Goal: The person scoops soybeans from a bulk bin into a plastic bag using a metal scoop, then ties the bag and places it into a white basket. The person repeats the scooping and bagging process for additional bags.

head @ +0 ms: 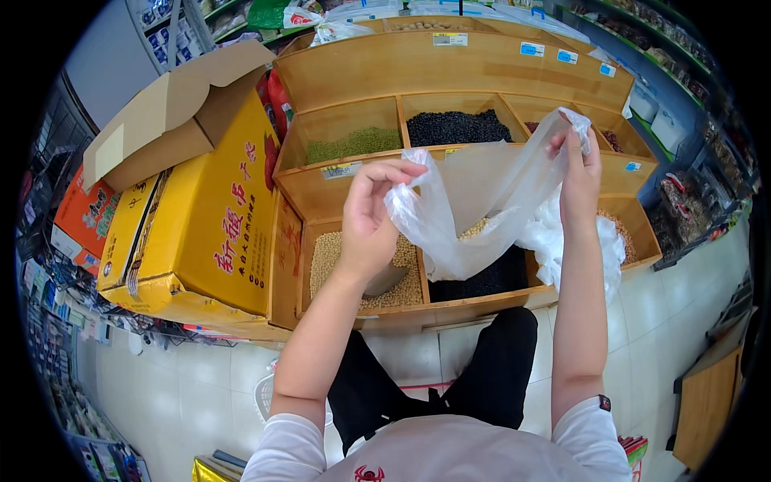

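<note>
Between my two hands hangs a translucent plastic bag [530,172], its mouth spread apart. My left hand [373,202] pinches one handle, while my right hand [581,175] grips the opposite side higher up. Pale yellow beans [474,229] show at the bag's middle; whether they lie inside or behind it I cannot tell. Below my left hand, a scoop [387,281] rests in a compartment of soybeans [328,259]. The bag partly covers the neighbouring compartment of black grains [482,288]. White crumpled plastic bags [545,244] lie behind my right forearm.
The tiered wooden bin [452,72] also holds green mung beans [355,144], black beans [458,126], dark red beans [612,141] and orange grains [620,235]. An open-flapped yellow carton [223,205] stands at its left. Shelves of packets [644,30] line the right. A white basket [263,397] sits on the tiled floor.
</note>
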Demonstrator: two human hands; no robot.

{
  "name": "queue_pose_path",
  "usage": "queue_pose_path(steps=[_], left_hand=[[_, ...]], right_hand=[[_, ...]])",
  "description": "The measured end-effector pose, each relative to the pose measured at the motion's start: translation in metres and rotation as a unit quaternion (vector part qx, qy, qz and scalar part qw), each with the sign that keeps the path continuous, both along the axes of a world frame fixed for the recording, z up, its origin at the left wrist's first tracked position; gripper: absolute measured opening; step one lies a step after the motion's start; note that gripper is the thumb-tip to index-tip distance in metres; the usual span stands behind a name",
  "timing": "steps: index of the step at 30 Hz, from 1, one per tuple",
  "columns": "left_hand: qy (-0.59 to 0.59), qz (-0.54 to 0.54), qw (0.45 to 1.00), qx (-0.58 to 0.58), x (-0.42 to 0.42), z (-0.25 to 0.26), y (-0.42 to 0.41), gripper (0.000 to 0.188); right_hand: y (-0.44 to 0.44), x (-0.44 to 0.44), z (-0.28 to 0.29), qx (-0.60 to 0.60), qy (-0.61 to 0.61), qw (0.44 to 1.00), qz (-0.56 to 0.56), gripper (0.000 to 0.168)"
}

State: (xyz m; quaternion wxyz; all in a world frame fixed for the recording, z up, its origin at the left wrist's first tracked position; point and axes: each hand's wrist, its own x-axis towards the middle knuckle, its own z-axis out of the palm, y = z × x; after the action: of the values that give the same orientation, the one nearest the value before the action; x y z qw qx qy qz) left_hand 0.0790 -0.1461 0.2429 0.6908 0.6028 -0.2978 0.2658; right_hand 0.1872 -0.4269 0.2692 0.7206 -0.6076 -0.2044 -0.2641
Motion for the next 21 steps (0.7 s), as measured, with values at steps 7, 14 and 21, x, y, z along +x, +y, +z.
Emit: queue_pose_path(steps=[7,14,21], left_hand=[[0.119,0.015,0.993,0.000,0.010,-0.048,0.002,0.018],[0.123,0.190,0.961,0.158,-0.015,-0.014,0.010,0.037],[-0.165,0.165,0.879,0.416,-0.021,0.009,-0.028,0.046]], right_hand=[[0.004,0.017,-0.046,-0.116,0.156,0.980,-0.043,0.044],[-0.002,-0.018,-0.053,-0.162,0.097,0.954,-0.234,0.061],[0.018,-0.072,-0.038,-0.324,-0.303,0.865,-0.236,0.040]])
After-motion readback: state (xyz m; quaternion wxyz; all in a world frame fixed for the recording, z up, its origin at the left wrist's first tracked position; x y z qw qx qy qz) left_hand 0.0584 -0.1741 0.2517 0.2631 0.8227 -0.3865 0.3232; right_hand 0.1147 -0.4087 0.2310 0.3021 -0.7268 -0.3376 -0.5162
